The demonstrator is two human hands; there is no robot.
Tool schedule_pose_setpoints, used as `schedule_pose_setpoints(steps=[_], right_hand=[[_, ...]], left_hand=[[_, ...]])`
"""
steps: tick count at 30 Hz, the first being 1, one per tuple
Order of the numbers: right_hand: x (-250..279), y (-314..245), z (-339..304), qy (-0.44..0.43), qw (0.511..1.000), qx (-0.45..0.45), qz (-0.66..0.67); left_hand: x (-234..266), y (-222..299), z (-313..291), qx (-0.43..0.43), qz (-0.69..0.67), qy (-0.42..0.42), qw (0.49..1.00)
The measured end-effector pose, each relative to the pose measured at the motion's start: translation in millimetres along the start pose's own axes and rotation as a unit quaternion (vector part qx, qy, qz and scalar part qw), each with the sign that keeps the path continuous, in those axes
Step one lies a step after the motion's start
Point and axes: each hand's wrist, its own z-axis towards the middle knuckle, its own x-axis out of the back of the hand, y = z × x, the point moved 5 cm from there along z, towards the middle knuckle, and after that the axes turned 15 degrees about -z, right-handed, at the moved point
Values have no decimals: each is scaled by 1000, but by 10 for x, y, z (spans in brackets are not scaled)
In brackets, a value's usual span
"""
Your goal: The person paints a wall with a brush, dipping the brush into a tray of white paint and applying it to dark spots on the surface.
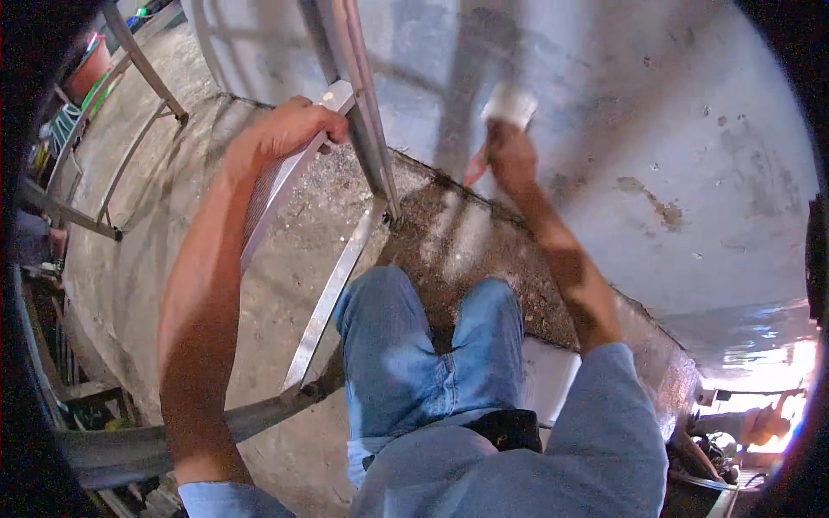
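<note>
My left hand (302, 125) is closed round the edge of a metal ladder (367, 129), by a flat step with a ridged top. My right arm reaches out to the pale grey wall (596, 112). In that closed right hand (512, 160) is a paintbrush (511, 105), its wide whitish head up against the wall and a reddish handle end below the fist. Motion blurs the brush, so its bristles do not show clearly. My knees in blue jeans (432, 345) are bent beneath me, between the ladder and the wall.
Rough concrete floor (129, 285) spreads to the left. A metal frame (138, 164) stands there, with a reddish bucket (88, 71) behind it. A dark curved bar (129, 449) crosses at lower left. Clutter (717, 457) lies at lower right beside a bright opening. Patches on the wall are chipped.
</note>
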Motion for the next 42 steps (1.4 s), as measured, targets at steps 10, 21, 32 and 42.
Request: schedule_pose_setpoints(steps=[10, 21, 32, 42], right_hand=[[49, 322, -137, 41, 996, 49, 63], [-90, 373, -529, 74, 990, 33, -116], [-1455, 97, -1818, -227, 967, 76, -93], [24, 1470, -3474, -60, 952, -298, -35]], left_hand=[[5, -146, 113, 1, -41, -40, 998], [-31, -122, 120, 33, -11, -54, 998], [-88, -64, 1, 70, -58, -66, 994], [83, -213, 93, 81, -42, -78, 993]])
